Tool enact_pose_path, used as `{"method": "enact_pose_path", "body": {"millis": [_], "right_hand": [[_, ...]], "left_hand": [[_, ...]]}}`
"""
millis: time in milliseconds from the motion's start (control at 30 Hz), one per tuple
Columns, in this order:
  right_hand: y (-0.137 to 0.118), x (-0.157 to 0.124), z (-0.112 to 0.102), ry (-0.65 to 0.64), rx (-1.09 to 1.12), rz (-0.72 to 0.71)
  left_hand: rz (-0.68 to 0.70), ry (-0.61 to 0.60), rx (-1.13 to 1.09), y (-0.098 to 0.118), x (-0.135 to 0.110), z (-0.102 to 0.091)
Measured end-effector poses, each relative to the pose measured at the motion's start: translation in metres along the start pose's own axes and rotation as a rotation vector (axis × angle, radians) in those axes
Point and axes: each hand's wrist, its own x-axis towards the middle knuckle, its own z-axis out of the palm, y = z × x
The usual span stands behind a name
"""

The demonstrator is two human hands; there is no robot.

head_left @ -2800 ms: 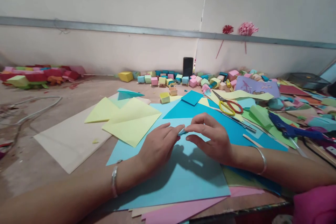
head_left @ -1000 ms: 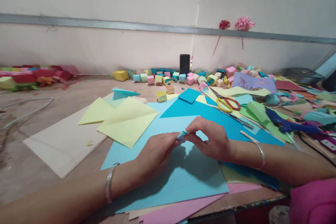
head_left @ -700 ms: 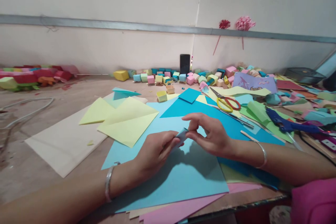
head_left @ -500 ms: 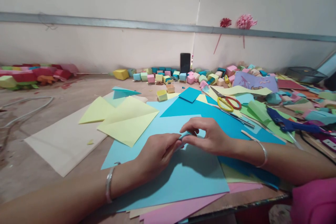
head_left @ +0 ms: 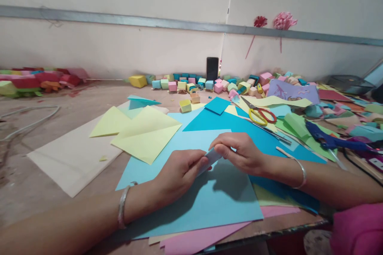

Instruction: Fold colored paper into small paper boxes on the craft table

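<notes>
Between my two hands is a small folded piece of light blue paper, held just above a large light blue sheet. My left hand is closed on its left end, thumb on top. With thumb and fingers, my right hand pinches the upper right end. The fingers partly hide the paper, so its full shape does not show. Left of the hands lie creased pale yellow sheets. Darker blue paper spreads behind my right hand.
Scissors with yellow and red handles lie at the right, near a blue glue gun. Small paper boxes and an upright phone line the wall. A white cable curls at the left. Pink paper overlaps the front edge.
The folded paper now shows a flat face between the hands, where before it was a curled edge. My right fingers have closed onto its end. The view has shifted slightly.
</notes>
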Motion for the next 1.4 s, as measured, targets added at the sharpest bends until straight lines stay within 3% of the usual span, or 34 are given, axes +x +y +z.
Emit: {"method": "enact_pose_path", "body": {"millis": [100,367,500,633,733,867,933,1000,1067,1233,1400], "right_hand": [[0.000,0.000,0.002,0.025,-0.047,0.003],[-0.005,-0.002,0.005,0.004,0.098,0.109],[-0.002,-0.002,0.003,-0.104,-0.032,0.076],[0.002,-0.005,0.004,-0.220,-0.215,0.108],[0.004,-0.004,0.003,-0.190,-0.279,0.113],[0.009,0.002,-0.001,0.027,-0.064,0.323],[0.010,0.003,0.001,0.074,0.092,0.432],[0.009,0.002,0.007,0.079,0.177,0.451],[0.007,-0.001,0.014,0.069,0.158,0.377],[0.003,-0.009,0.024,0.045,-0.137,0.047],[0.004,-0.011,0.027,0.141,-0.531,-0.336]], "left_hand": [[-0.017,0.043,-0.039,0.000,0.000,0.000],[-0.033,0.041,0.000,0.003,0.004,-0.002],[-0.096,0.029,-0.005,0.002,0.005,0.000],[-0.034,0.060,0.121,-0.002,0.006,0.001],[-0.004,0.190,0.123,-0.005,0.008,-0.004],[-0.216,0.451,-0.267,-0.005,0.015,-0.012],[-0.323,0.377,-0.518,-0.004,0.016,-0.011],[-0.385,0.201,-0.661,-0.003,0.016,-0.007],[-0.388,0.154,-0.705,-0.003,0.014,-0.002],[-0.443,0.201,-0.788,-0.005,0.013,0.003],[-0.416,0.123,-0.870,-0.003,0.015,0.005]]}}
